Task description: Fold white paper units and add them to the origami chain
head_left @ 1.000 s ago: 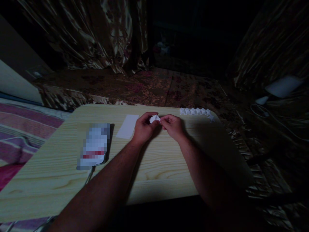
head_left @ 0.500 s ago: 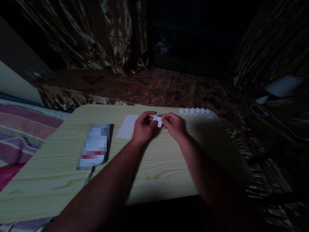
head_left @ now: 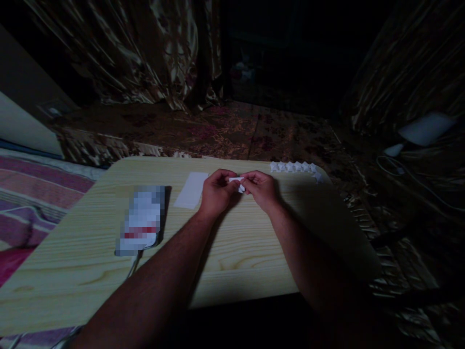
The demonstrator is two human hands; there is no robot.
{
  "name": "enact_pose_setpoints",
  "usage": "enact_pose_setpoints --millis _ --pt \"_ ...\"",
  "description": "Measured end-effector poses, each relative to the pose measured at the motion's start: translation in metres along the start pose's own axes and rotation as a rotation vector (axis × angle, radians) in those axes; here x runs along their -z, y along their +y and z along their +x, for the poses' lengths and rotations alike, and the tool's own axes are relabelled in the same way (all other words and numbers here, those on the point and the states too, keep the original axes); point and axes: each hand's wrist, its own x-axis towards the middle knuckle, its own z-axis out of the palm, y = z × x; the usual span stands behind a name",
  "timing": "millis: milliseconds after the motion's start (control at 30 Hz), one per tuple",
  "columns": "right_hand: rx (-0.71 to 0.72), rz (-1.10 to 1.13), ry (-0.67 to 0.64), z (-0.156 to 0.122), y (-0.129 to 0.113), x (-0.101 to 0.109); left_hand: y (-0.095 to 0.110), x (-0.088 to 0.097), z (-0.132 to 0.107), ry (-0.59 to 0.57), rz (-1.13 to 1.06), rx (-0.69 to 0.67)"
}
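A small piece of folded white paper (head_left: 237, 180) is pinched between my two hands, a little above the wooden table (head_left: 247, 261). My left hand (head_left: 217, 191) grips its left side, thumb on the near face. On the right side, the thumb and fingers of my right hand (head_left: 260, 188) close on it. Fingers cover much of the paper, so its exact shape is hard to see. Just left of my left hand lie white paper strips (head_left: 191, 190). Several small folded white paper stars (head_left: 289, 166) stand in a row at the far right of the table.
A phone-like device (head_left: 143, 220), its screen blurred out, lies on the left with a cable (head_left: 134, 265) running toward me. Striped bedding (head_left: 29, 194) borders the table's left. A white lamp (head_left: 426, 130) stands beyond the right side. Patterned cloth (head_left: 218, 131) lies behind.
The paper has tipped or folded, now showing a narrower white face. The fingers of both hands have drawn closer together around it. Nothing on the table has moved.
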Motion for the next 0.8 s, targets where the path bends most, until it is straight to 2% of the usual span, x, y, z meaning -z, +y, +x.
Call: enact_pose_setpoints --millis 267,433,633,800 --pt "0.028 0.019 -0.028 -0.003 -0.009 0.002 -0.002 -0.001 -0.001 -0.006 -0.047 0.023" --pt "-0.003 0.04 -0.013 -0.002 -0.011 0.002 -0.001 -0.001 -0.002 -0.065 -0.027 0.02" --pt "-0.026 0.057 -0.013 -0.005 -0.013 -0.002 -0.002 0.001 0.001 -0.003 -0.094 0.024" --pt "0.004 0.035 -0.014 -0.004 -0.01 -0.001 -0.002 0.001 0.0 -0.07 -0.145 0.031"
